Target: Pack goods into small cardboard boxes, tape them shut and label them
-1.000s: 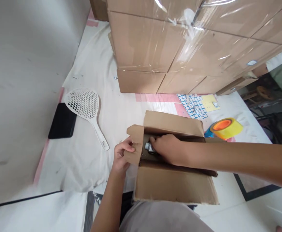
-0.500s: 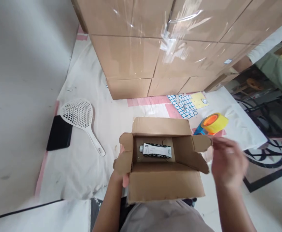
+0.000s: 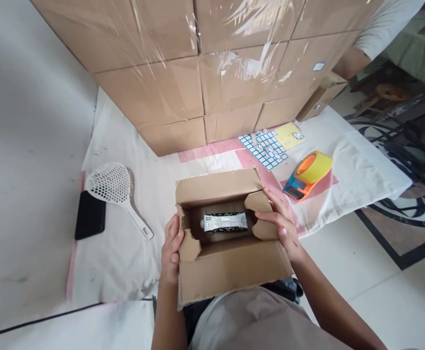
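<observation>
An open cardboard box [image 3: 234, 272] is held in front of my body, its two long flaps standing outward. Inside lies a white and black tube [image 3: 225, 222] with its cap to the left. My left hand [image 3: 171, 245] grips the box's left end, fingers bent over the short flap there. At the other end, my right hand [image 3: 281, 221] grips the side, with a finger pressing the notched right flap [image 3: 263, 214] inward. Part of the box's floor is hidden by the flaps.
Film-wrapped stacked boxes [image 3: 168, 92] rise at the back. A white slotted skimmer [image 3: 112, 184] and a black phone-like slab [image 3: 90, 216] lie left. A tape dispenser with yellow tape [image 3: 316, 167] sits right. Another person's arm [image 3: 354, 61] shows at upper right.
My right hand has come in from the right onto the box, and the right flap is now folded inward. The left short flap also leans in. The view has shifted.
</observation>
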A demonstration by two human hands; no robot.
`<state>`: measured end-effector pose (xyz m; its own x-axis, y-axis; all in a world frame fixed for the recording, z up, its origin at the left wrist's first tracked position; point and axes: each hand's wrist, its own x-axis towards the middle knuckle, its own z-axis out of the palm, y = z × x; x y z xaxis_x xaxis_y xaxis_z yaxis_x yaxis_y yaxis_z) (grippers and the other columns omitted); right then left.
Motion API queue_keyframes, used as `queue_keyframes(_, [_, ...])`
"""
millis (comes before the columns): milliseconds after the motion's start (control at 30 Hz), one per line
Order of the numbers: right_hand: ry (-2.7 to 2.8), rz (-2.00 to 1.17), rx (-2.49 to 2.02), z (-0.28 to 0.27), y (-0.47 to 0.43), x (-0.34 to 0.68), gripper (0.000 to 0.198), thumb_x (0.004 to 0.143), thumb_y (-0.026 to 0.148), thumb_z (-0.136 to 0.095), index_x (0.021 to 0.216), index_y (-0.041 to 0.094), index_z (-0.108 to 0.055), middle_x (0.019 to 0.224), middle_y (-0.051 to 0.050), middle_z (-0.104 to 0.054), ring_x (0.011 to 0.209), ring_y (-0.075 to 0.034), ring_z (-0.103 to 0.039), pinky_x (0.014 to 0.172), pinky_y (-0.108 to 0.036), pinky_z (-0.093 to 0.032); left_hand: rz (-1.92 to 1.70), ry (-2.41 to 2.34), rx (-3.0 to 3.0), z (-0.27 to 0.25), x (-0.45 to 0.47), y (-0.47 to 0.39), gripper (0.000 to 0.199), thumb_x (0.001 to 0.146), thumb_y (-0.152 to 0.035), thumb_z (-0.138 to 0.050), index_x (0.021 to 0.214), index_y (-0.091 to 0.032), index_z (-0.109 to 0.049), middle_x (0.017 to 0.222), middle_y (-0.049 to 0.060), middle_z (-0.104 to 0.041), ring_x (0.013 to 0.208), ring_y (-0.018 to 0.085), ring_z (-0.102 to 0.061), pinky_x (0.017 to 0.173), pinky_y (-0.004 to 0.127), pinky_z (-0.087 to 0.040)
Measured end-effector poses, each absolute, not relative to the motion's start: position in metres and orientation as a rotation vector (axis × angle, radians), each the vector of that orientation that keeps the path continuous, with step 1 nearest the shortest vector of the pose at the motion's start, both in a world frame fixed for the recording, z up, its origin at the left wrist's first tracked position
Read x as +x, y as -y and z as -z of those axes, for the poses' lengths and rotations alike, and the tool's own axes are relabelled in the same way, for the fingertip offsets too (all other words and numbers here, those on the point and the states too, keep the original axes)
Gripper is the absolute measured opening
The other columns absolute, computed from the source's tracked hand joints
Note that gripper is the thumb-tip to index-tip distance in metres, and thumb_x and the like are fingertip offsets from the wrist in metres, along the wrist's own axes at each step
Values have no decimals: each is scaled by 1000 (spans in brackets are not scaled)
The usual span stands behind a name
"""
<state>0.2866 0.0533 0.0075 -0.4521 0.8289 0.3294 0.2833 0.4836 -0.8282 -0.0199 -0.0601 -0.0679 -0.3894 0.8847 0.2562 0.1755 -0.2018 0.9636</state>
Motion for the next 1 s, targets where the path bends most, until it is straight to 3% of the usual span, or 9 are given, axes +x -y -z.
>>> queue_keyframes(100, [1897, -908, -786, 1, -55, 284, 47, 107, 53, -30, 120, 33, -71, 169, 3, -33, 158, -29, -27, 126, -53, -28, -1605, -1367, 1685, 58, -26, 56, 45, 102, -53, -40, 138, -40, -64, 163, -3, -45, 153, 27, -37, 128, 49, -26])
queue_keyframes(233, [1818, -937, -751, 9, -54, 279, 46, 108, 52, -30, 118, 33, -71, 168, 5, -34, 157, -29, -28, 128, -54, -22, -1426, -1401, 2022, 38, -40, 48, 46, 105, -40, -36, 146, -34, -58, 161, 4, -48, 150, 27, -40, 121, 51, -35])
queue_keyframes(367, [1795, -884, -727, 17, -55, 278, 47, 108, 50, -29, 116, 32, -71, 164, 2, -42, 153, -30, -34, 127, -56, -20, -1263, -1465, 2100, 28, -45, 53, 54, 97, -44, -58, 150, -33, -52, 158, 11, -50, 146, 31, -45, 117, 55, -40])
queue_keyframes(500, [1776, -815, -664, 22, -62, 276, 44, 107, 52, -29, 112, 32, -68, 150, -3, -53, 145, -32, -42, 122, -59, -28, -1359, -1448, 1858, 41, -37, 61, 69, 81, -50, -79, 145, -35, -56, 162, 11, -44, 151, 35, -40, 120, 55, -38])
queue_keyframes(633, [1741, -802, -613, 24, -68, 271, 39, 106, 56, -32, 116, 33, -61, 138, -7, -58, 137, -33, -49, 114, -60, -37, -1637, -1453, 1585, 54, -18, 56, 49, 80, -50, -81, 126, -38, -69, 157, 4, -51, 146, 30, -47, 117, 45, -44])
queue_keyframes(733, [1669, -825, -586, 30, -70, 265, 44, 104, 62, -31, 121, 33, -59, 133, -9, -58, 133, -33, -52, 113, -59, -39, -1815, -1441, 1394, 52, 0, 48, 42, 81, -55, -77, 115, -30, -74, 155, 6, -53, 146, 31, -47, 119, 45, -41])
queue_keyframes(867, [1561, -940, -597, 38, -72, 261, 62, 98, 75, -33, 141, 32, -49, 137, -11, -56, 136, -35, -50, 117, -57, -39, -1918, -1387, 898, 40, 27, 40, 65, 79, -56, -77, 135, -24, -66, 154, 12, -54, 141, 35, -51, 117, 48, -43])
queue_keyframes(1000, [1573, -1050, -556, 37, -73, 265, 61, 98, 68, -46, 148, 34, -41, 143, -10, -54, 142, -32, -47, 122, -54, -34, -2003, -1377, 831, 29, 41, 39, 57, 81, -38, -74, 136, -25, -66, 158, 6, -51, 152, 33, -39, 125, 45, -33])
